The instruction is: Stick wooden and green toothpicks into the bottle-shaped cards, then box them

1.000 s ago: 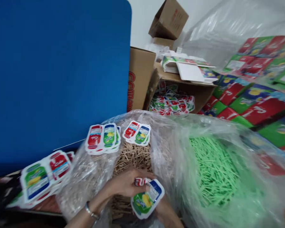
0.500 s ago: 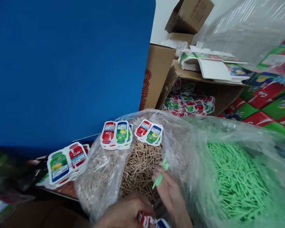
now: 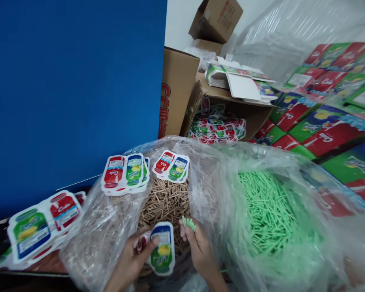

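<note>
My left hand (image 3: 134, 253) is closed on a flat bottle-shaped pouch (image 3: 162, 251) with a green and blue Sprite print. A red part of it is bent up between the fingers. Pinched in my right hand (image 3: 198, 245) is a small bunch of short green sticks (image 3: 188, 223). Both hands are over a clear plastic bag (image 3: 85, 219) of brown sticks (image 3: 164, 198). Two small piles of Cola and Sprite pouches lie at this bag's far side, one on the left (image 3: 123, 174) and one on the right (image 3: 171, 166).
Right of the brown sticks stands a bag of green sticks (image 3: 267, 211). More pouches (image 3: 44, 227) lie at far left beside a blue panel (image 3: 76, 89). Behind the bags, an open carton (image 3: 261, 117) holds many pouches. Printed boxes (image 3: 325, 134) are stacked at right.
The view has swung right. My left hand has raised the pouch into fuller view, its Sprite side now showing. The green sticks in my right hand are now gathered in a bunch.
</note>
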Demonstrator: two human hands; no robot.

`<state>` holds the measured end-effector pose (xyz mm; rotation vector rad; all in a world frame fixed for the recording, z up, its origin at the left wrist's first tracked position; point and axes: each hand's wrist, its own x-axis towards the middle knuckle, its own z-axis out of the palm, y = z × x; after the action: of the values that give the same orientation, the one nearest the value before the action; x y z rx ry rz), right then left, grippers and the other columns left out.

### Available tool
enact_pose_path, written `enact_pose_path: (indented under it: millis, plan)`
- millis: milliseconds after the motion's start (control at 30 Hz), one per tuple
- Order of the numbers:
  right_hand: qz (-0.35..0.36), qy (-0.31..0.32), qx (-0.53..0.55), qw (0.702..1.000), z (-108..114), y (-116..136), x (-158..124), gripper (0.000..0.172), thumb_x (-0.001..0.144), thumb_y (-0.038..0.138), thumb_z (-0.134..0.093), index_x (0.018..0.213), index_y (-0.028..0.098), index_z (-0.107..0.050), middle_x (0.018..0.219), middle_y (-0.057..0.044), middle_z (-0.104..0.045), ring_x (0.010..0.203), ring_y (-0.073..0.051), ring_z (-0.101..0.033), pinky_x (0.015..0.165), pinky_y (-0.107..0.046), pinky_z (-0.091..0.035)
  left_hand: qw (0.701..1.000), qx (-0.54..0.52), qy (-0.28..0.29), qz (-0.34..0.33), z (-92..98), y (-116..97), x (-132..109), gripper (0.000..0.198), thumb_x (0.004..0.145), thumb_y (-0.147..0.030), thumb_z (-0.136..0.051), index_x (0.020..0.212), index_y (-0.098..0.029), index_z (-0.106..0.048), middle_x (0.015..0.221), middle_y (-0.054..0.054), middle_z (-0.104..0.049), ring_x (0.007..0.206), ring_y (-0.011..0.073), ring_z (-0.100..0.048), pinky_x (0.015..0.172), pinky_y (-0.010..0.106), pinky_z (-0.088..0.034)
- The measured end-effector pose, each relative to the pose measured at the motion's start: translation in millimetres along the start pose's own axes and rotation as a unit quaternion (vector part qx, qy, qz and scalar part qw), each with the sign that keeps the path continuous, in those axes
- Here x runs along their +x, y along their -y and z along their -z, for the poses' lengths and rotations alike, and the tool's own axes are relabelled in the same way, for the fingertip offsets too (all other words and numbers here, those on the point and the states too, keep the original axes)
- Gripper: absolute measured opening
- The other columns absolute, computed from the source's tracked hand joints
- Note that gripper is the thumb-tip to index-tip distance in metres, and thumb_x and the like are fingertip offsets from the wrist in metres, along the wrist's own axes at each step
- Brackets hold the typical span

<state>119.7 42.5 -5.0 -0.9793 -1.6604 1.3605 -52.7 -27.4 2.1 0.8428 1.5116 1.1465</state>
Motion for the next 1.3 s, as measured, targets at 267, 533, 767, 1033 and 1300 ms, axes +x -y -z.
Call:
enact_pose_path:
  millis: [267, 533, 767, 1033, 1300]
  plan:
    - [0.024, 0.009, -0.040, 0.999, 3.2, -11.5, -9.8, 0.030, 0.095, 0.037, -0.034, 0.107, 0.022, -0.058, 0.076, -0.002, -0.058, 0.070, -0.016, -0.056, 0.067, -0.026, -0.047, 0.988, -0.107, -0.083, 0.080, -4.5, 10.0, 11.9, 0.033, 0.055, -0.042, -0.080, 0.068, -0.016, -0.066, 0.056, 0.000, -0.068, 0.058, 0.0223, -0.065, 0.057, 0.028, -0.053]
    - [0.027, 0.013, -0.046, 0.999, 5.6, -16.3, -15.0, 0.030, 0.096, 0.036, -0.033, 0.108, 0.023, -0.056, 0.077, -0.001, -0.057, 0.070, -0.015, -0.056, 0.068, -0.025, -0.047, 0.990, -0.090, -0.077, 0.073, -9.2, 13.4, 18.0, 0.027, 0.060, -0.037, -0.079, 0.072, -0.016, -0.068, 0.060, -0.001, -0.071, 0.067, 0.0237, -0.068, 0.061, 0.027, -0.054]
    - [0.037, 0.004, -0.034, 0.999, 6.7, -19.5, -16.0, 0.029, 0.096, 0.036, -0.034, 0.108, 0.024, -0.057, 0.076, -0.001, -0.057, 0.069, -0.015, -0.057, 0.066, -0.023, -0.048, 0.992, -0.068, -0.085, 0.069, -10.3, 11.8, 21.4, 0.024, 0.060, -0.036, -0.078, 0.066, -0.017, -0.065, 0.059, -0.002, -0.070, 0.065, 0.0218, -0.066, 0.059, 0.025, -0.053]
    - [0.040, -0.011, -0.024, 0.999, 7.8, -20.4, -17.3, 0.028, 0.096, 0.037, -0.035, 0.108, 0.026, -0.058, 0.072, 0.000, -0.057, 0.063, -0.014, -0.056, 0.061, -0.022, -0.048, 0.993, -0.054, -0.078, 0.072, -11.6, 12.7, 24.7, 0.029, 0.060, -0.040, -0.077, 0.071, -0.016, -0.067, 0.061, 0.000, -0.071, 0.067, 0.0232, -0.066, 0.059, 0.026, -0.054]
    - [0.024, -0.020, -0.014, 0.999, 9.0, -24.6, -17.8, 0.029, 0.095, 0.038, -0.037, 0.108, 0.024, -0.059, 0.072, -0.001, -0.058, 0.064, -0.015, -0.057, 0.063, -0.022, -0.048, 0.992, -0.081, -0.035, 0.092, -14.1, 21.5, 27.2, 0.033, 0.064, -0.047, -0.073, 0.071, -0.015, -0.065, 0.063, 0.001, -0.072, 0.063, 0.0218, -0.067, 0.061, 0.030, -0.055]
